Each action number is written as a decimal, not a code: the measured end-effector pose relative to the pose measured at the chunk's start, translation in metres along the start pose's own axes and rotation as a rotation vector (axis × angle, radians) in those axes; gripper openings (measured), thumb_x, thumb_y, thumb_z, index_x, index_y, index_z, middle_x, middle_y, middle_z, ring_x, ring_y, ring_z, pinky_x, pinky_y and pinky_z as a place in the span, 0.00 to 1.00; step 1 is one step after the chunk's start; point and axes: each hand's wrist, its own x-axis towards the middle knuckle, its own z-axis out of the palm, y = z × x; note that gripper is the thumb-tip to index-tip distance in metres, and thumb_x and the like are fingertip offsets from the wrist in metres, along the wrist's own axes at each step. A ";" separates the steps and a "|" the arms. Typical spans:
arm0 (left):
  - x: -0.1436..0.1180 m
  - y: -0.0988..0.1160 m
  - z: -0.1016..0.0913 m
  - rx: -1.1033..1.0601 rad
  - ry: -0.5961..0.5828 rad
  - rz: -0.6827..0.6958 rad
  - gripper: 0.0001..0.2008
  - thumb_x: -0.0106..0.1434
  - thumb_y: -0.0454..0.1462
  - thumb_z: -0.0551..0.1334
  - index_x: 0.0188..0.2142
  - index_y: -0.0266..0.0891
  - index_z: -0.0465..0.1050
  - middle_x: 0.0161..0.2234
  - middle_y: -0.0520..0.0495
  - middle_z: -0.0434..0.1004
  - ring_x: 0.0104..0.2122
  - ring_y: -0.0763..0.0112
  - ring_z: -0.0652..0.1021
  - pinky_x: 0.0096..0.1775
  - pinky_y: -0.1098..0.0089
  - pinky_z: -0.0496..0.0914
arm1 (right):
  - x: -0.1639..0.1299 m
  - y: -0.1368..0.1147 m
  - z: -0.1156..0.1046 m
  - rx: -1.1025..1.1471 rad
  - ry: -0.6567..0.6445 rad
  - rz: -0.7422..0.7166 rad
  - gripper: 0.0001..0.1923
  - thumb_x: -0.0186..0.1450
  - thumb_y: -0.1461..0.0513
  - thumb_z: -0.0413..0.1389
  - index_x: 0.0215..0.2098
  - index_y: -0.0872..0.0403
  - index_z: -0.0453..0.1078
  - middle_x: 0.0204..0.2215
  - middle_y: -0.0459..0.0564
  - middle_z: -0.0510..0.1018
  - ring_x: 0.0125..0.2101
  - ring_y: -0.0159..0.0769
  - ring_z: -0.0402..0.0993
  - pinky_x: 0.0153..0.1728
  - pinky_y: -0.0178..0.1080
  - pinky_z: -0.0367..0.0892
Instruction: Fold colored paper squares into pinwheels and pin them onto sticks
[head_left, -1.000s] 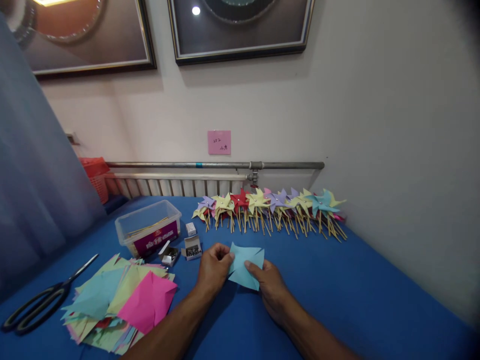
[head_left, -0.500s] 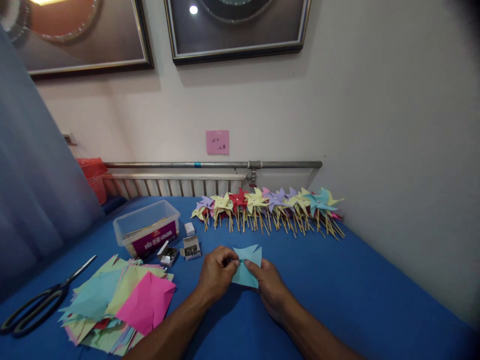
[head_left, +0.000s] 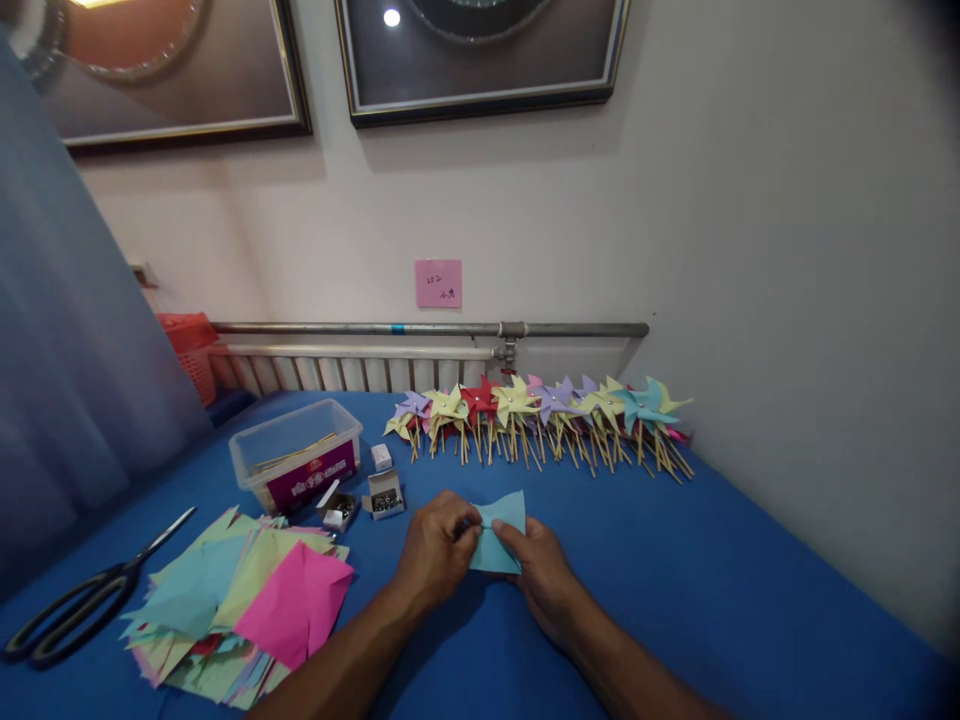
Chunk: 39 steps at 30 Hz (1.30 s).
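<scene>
Writing on the pink note (head_left: 439,283) too small; scissors (head_left: 82,600) handles cropped.

Bare blue table (head_left: 675,580) is lying open toward three o'clock; paper stack (head_left: 240,600) is blocking nine, pinwheels (head_left: 540,420) twelve.

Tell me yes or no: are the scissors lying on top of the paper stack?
No, the scissors lie on the blue table, left of the paper stack.

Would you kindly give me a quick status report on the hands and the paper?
Left hand and right hand both pinching the light blue folded paper square over the blue table. Nothing in the way.
</scene>
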 end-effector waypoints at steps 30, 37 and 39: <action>0.008 -0.003 0.010 -0.708 0.048 -0.687 0.15 0.41 0.41 0.71 0.20 0.37 0.66 0.16 0.55 0.67 0.17 0.77 0.65 0.23 0.73 0.59 | 0.003 0.001 -0.007 -0.336 -0.062 -0.118 0.24 0.56 0.47 0.63 0.41 0.57 0.77 0.28 0.50 0.81 0.28 0.40 0.75 0.32 0.39 0.68; 0.008 0.000 0.008 -0.704 0.040 -0.716 0.14 0.42 0.40 0.70 0.21 0.36 0.68 0.17 0.53 0.70 0.18 0.76 0.67 0.23 0.72 0.62 | 0.001 -0.001 -0.005 -0.342 -0.055 -0.121 0.24 0.56 0.47 0.64 0.41 0.56 0.77 0.29 0.51 0.82 0.29 0.41 0.75 0.31 0.39 0.68; 0.009 0.001 0.008 -0.712 0.032 -0.720 0.13 0.42 0.39 0.70 0.21 0.36 0.68 0.17 0.53 0.69 0.17 0.76 0.67 0.23 0.72 0.62 | 0.002 0.000 -0.005 -0.330 -0.074 -0.117 0.24 0.56 0.47 0.63 0.42 0.56 0.77 0.29 0.51 0.82 0.29 0.40 0.75 0.31 0.39 0.68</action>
